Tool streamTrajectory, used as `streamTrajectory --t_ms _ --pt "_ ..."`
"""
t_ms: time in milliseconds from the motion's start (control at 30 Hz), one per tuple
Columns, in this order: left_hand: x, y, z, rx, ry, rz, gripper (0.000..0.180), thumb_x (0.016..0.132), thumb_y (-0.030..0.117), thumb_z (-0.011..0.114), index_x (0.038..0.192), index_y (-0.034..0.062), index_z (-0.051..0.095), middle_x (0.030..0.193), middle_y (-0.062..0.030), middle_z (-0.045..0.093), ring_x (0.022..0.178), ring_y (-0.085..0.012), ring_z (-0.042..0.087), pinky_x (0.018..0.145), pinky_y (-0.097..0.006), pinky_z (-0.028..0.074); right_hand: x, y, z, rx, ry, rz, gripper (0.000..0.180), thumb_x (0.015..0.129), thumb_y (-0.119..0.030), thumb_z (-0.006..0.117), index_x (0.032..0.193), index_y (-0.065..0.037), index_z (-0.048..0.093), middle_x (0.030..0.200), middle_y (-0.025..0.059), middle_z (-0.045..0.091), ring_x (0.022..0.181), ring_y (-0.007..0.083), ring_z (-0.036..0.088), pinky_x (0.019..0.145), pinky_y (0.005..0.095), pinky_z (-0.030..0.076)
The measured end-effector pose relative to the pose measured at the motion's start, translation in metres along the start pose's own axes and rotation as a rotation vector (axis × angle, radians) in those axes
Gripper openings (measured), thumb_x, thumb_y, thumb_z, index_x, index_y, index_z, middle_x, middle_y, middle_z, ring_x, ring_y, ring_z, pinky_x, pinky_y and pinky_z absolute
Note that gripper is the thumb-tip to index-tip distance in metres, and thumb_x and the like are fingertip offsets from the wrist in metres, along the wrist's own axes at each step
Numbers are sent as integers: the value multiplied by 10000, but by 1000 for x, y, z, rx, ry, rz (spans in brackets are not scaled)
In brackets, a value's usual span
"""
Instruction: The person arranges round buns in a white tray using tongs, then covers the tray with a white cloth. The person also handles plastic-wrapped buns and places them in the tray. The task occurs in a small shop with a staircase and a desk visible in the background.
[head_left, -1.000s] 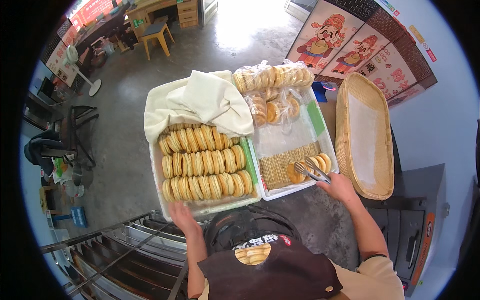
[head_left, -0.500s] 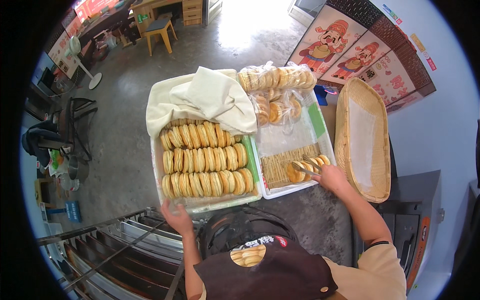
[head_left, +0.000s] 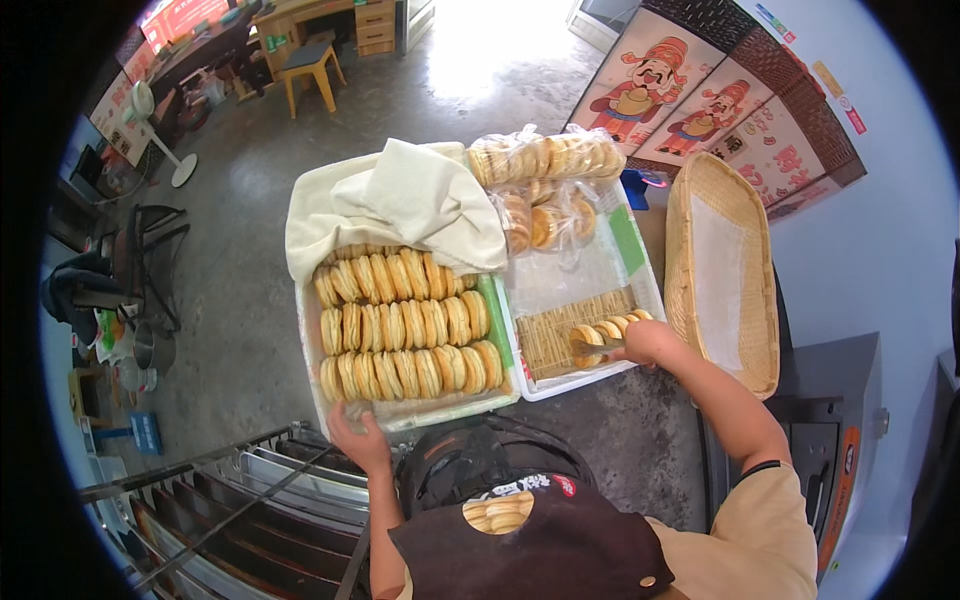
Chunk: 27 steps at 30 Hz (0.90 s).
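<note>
Round golden flatbreads [head_left: 607,331] stood on edge at the right tray's [head_left: 570,384] front edge; the right hand [head_left: 650,342] gripped tongs [head_left: 592,346] touching them, the left hand [head_left: 352,440] clasped the left tray's [head_left: 420,415] front rim

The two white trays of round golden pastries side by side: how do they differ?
The left white tray is packed with three full rows of round golden pastries, its far end draped with a cream cloth. The right white tray is mostly bare, with a few pastries on a slatted bamboo mat and clear bagged ones at the far end. The left hand grips the left tray; the right hand reaches into the right. Both hold the same pastries.
</note>
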<state>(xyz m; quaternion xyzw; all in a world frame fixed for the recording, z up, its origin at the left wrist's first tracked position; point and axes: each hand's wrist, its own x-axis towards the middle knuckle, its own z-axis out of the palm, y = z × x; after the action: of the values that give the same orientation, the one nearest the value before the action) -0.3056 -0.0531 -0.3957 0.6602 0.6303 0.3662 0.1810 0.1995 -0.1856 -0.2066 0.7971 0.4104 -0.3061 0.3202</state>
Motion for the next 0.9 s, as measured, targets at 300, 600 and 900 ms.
streamTrajectory --t_ms 300,600,900 --pt "-1 -1 -4 -35 -23 -19 550 856 141 740 1379 11 626 1320 -211 653 1270 -445 587 1127 -538 417 27 39 32 286 -5 -59 608 956 -624 745 858 -27 803 627 66 689 604 200 701 645 406 568" --pt "-1 0 -9 -9 -19 9 550 852 127 733 1381 25 623 1306 -184 652 1253 -410 602 1126 -510 422 4 23 21 947 -217 -160 404 1084 -396 689 1003 -8 769 638 4 600 500 95 538 472 277 419" --pt "6 29 -19 -104 -56 36 476 847 59 741 1316 39 657 1056 -139 708 1051 -365 660 984 -492 494 -21 -102 -9 1047 -780 -356 522 1105 -520 630 1250 -32 742 719 -33 575 545 54 476 478 227 374"
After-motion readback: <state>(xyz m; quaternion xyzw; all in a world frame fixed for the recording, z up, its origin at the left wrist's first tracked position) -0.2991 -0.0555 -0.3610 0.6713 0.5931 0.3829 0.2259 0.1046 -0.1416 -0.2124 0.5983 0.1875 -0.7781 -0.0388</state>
